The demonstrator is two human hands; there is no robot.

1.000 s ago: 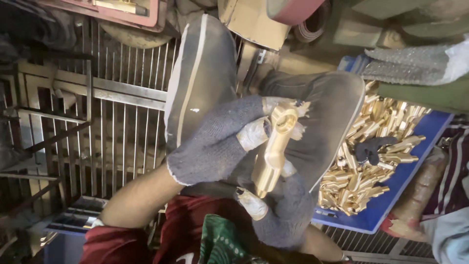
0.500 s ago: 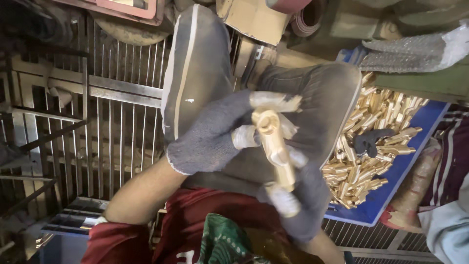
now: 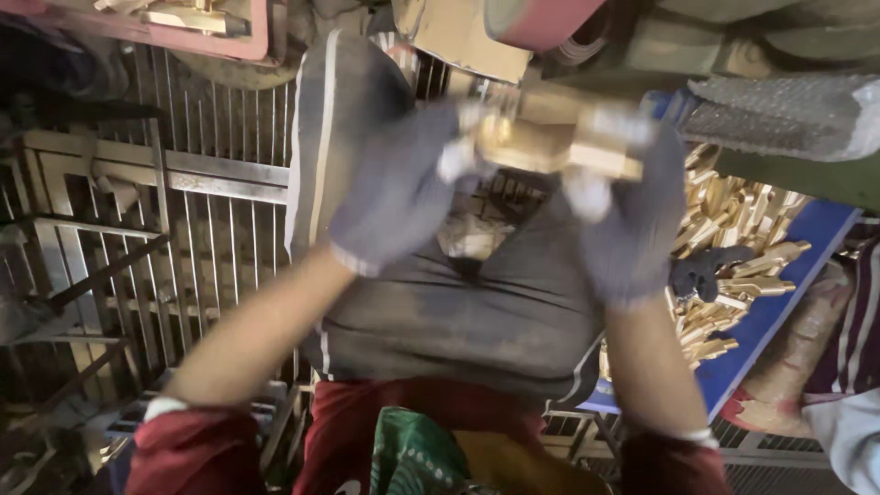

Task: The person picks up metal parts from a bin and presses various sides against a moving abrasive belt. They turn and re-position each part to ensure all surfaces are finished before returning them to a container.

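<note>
The brass fitting (image 3: 559, 147), which stood roughly upright between the gloves a second ago, now lies crosswise and higher, close under the machine's belt wheel (image 3: 541, 18). The left hand (image 3: 403, 192) and right hand (image 3: 632, 220) have spread apart, each gripping one end of it instead of overlapping over the lap.

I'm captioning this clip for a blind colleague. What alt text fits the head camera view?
Two gloved hands, left hand and right hand, hold a brass part level between them above the person's lap. To the right, a blue tray holds a pile of brass pieces; a metal grate lies to the left.
</note>
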